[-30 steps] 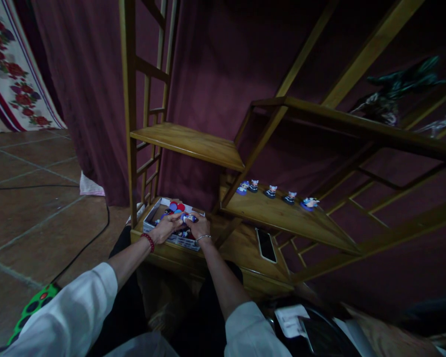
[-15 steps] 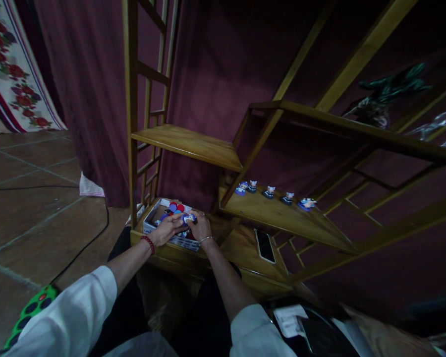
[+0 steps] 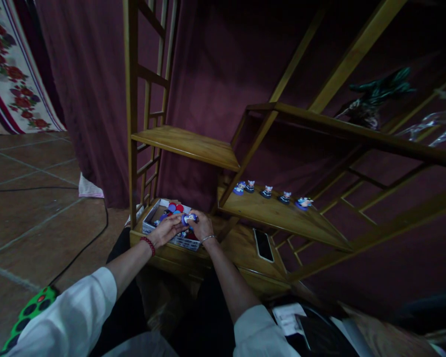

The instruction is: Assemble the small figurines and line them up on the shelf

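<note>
- Left hand [image 3: 167, 230], lower centre-left of frame, over the box [image 3: 150, 225], fingers curled; fingertips touching the toy [image 3: 189, 218] from the left.
- Right hand [image 3: 202, 227] just beside it, fingers closed on the same toy from the right (thumb side hidden, so exact grip hard to read).
- Toy small, blue and white, held between both hands above the box's right end, at centre of frame.
- Box white-walled, standing on the lowest shelf [image 3: 241, 248], left end; filled with red and blue pieces [image 3: 175, 208] (too small to tell apart).
- Red bracelet [image 3: 147, 244] on the left wrist, thin bangle [image 3: 207, 238] on the right; white sleeves [image 3: 70, 317] rolled below the elbows, lower part of frame.
- Phone [image 3: 263, 245] lying flat and dark on the same lowest shelf, right of the hands, well apart from the box.
- Row of five figures [image 3: 266, 191] standing on the middle shelf [image 3: 282, 218], right of centre, above and right of the hands.
- Upper-left shelf board [image 3: 186, 144] bare wood, above the box.
- Maroon curtain [image 3: 215, 64] behind the rack; tiled floor [image 3: 33, 208] at left with a black cable [image 3: 96, 233] running across it.
- Dark leafy thing [image 3: 379, 94] at upper right, blurred.
- Green spotted item [image 3: 29, 310] at lower left corner, partly cut off.
</note>
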The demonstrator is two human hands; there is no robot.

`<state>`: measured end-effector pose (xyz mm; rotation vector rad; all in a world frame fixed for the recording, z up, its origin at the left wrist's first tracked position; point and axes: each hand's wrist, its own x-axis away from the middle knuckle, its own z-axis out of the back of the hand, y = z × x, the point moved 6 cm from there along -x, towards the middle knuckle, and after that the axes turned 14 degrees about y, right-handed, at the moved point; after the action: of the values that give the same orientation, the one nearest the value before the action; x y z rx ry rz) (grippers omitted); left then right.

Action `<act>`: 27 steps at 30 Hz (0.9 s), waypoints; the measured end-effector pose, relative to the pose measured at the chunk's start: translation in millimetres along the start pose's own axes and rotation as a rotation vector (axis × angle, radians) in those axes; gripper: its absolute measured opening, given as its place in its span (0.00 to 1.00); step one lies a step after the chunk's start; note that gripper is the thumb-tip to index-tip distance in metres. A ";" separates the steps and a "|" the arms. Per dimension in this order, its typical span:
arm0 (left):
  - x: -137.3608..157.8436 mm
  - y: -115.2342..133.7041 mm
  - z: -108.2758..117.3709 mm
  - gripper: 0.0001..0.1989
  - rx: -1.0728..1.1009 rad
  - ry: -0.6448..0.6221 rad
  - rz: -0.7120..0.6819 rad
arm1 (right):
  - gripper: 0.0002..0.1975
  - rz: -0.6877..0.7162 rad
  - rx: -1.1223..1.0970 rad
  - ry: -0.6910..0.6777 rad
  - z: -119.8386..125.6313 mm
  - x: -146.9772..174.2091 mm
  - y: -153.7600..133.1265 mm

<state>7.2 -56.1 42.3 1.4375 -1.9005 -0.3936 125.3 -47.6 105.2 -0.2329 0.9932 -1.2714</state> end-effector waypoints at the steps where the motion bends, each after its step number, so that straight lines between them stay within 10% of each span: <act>1: 1.1 -0.7 -1.4 0.06 0.003 -0.004 0.009 | 0.12 0.007 -0.001 0.008 1.4 -0.6 0.0; 27: 35.2 -9.5 -34.4 0.07 -0.076 -0.051 0.009 | 0.15 -0.041 0.021 -0.051 50.0 12.5 -21.6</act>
<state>33.2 -86.0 73.0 1.3814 -1.9112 -0.4974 146.4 -83.8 142.2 -0.2695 0.9357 -1.3064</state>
